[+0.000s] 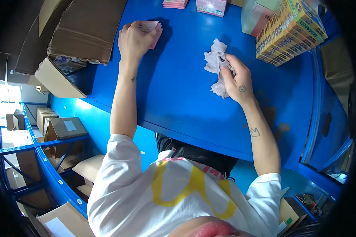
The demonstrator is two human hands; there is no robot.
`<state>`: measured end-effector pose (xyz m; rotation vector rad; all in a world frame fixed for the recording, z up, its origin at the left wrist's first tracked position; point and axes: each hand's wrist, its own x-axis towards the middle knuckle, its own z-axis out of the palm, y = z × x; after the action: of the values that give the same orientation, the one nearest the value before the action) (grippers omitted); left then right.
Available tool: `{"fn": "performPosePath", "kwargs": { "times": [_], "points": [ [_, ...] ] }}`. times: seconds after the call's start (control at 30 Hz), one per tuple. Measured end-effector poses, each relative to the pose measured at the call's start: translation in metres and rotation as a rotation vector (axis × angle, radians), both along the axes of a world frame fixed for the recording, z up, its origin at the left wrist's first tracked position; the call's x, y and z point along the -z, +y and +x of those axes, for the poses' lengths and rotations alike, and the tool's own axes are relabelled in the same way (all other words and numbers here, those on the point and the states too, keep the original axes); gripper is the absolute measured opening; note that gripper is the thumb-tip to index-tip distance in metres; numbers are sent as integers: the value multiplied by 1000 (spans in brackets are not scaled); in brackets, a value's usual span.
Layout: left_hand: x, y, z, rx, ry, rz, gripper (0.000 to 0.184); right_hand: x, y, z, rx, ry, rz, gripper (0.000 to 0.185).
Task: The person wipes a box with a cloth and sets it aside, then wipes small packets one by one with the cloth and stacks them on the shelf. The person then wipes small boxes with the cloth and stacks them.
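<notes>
My left hand is closed around a small stack of pink printed packets, held at the far left of the blue shelf. Part of the stack is covered by my fingers. In my right hand is a crumpled pale grey-white cloth, pinched between thumb and fingers a little above the blue surface. Loose folds of the cloth hang out on its left side. The two hands are well apart.
Pink packets and a pink box stand at the back. On the right are a pale box and a row of yellow boxes. A torn cardboard box borders the left. Blue racks with cartons stand beyond.
</notes>
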<state>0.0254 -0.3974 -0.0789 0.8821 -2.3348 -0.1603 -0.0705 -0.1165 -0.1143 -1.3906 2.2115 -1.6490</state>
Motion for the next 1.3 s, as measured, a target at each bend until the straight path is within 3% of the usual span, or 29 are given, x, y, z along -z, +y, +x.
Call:
{"fn": "performPosePath", "kwargs": {
  "times": [0.73, 1.07, 1.2, 1.27, 1.3],
  "points": [
    [14, -1, -4, 3, -24, -21, 74, 5, 2, -2, -40, 21, -12, 28],
    [-12, 7, -42, 174, 228, -111, 53, 6, -2, -4, 23, -3, -70, 28],
    [-19, -22, -128, 187, -127, 22, 53, 4, 0, -4, 6, 21, -103, 27],
    [-19, -37, -167, 58, -374, 155, 58, 7, 1, -5, 10, 30, -76, 26],
    [-24, -42, -177, 62, -356, 126, 58, 7, -1, -5, 18, 49, -103, 26]
  ]
}}
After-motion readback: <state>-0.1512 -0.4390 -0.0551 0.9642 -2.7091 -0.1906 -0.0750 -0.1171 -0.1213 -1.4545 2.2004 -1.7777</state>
